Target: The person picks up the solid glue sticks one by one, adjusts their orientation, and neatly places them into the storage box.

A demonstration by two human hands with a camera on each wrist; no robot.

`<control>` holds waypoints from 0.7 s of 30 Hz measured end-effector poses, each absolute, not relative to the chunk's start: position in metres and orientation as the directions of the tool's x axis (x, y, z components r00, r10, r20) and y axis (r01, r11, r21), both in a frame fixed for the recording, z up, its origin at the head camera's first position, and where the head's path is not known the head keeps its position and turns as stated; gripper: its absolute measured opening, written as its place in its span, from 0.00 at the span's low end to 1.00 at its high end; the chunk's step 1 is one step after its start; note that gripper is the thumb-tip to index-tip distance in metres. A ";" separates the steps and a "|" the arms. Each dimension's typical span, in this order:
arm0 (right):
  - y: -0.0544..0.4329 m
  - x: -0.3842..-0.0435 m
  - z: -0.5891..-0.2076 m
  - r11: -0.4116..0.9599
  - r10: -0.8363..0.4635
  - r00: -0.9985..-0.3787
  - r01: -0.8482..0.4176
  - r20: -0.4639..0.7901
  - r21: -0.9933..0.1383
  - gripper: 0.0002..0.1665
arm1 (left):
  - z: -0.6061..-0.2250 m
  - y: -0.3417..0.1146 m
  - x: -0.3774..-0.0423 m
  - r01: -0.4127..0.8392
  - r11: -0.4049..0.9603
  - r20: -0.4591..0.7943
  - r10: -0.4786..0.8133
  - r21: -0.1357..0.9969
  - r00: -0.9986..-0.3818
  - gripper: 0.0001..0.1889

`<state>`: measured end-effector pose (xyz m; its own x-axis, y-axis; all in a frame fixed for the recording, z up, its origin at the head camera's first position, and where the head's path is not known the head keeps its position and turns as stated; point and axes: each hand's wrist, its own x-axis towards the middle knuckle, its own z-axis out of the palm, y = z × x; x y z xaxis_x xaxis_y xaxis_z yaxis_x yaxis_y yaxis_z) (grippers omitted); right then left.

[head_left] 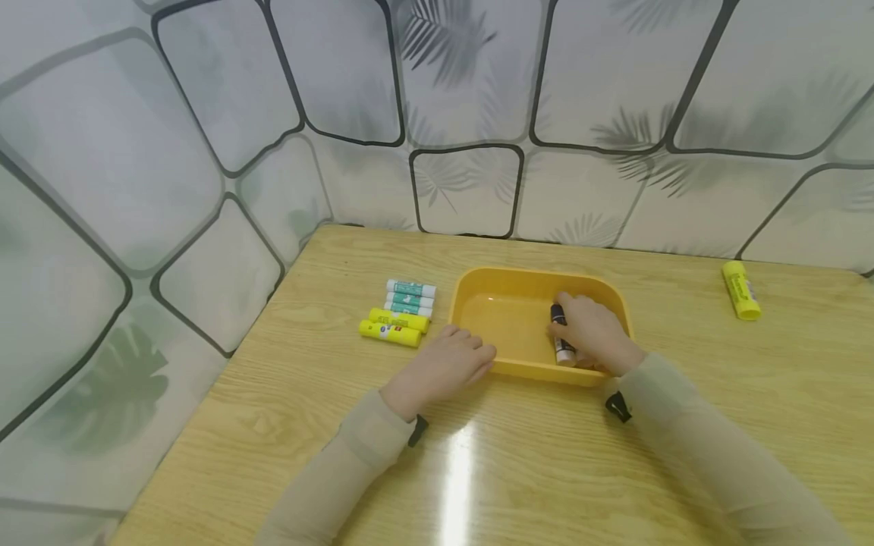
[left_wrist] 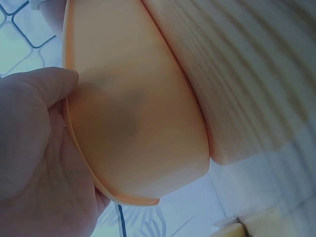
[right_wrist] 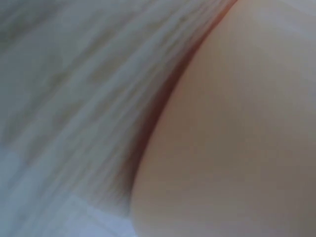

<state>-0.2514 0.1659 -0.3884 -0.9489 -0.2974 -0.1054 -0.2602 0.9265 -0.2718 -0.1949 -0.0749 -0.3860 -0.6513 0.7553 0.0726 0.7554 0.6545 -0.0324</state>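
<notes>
In the head view a yellow plastic tray stands on the wooden table. My left hand grips its near left corner; in the left wrist view the thumb lies against the outer wall and the other fingers go behind the rim. My right hand reaches into the tray's right side and holds a dark glue stick with a pale end. Beside that stick, part of another pale-ended one shows under the hand. The right wrist view has only the tray's outer wall, with no fingers visible.
Left of the tray lie several white-and-green glue sticks and two yellow glue sticks, side by side. Another yellow glue stick lies alone at the far right. A patterned wall borders the table's back and left edges.
</notes>
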 end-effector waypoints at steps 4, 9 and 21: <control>0.166 -0.252 -0.388 0.932 -0.291 -0.950 -0.255 -0.111 -0.256 0.29 | -0.387 -0.075 -0.195 0.756 0.654 0.077 0.756 -0.031 -0.650 0.10; 0.166 -0.251 -0.389 0.946 -0.260 -0.960 -0.232 -0.101 -0.228 0.31 | -0.387 -0.074 -0.196 0.753 0.656 0.069 0.754 -0.038 -0.653 0.11; 0.167 -0.250 -0.391 0.948 -0.258 -0.963 -0.238 -0.078 -0.210 0.29 | -0.386 -0.073 -0.196 0.747 0.664 0.051 0.748 -0.044 -0.662 0.11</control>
<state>-0.2497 0.1667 -0.3905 -0.9629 -0.2584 -0.0777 -0.2376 0.9483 -0.2103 -0.1960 -0.0733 -0.3858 -0.6617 0.7481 0.0507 0.7469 0.6635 -0.0439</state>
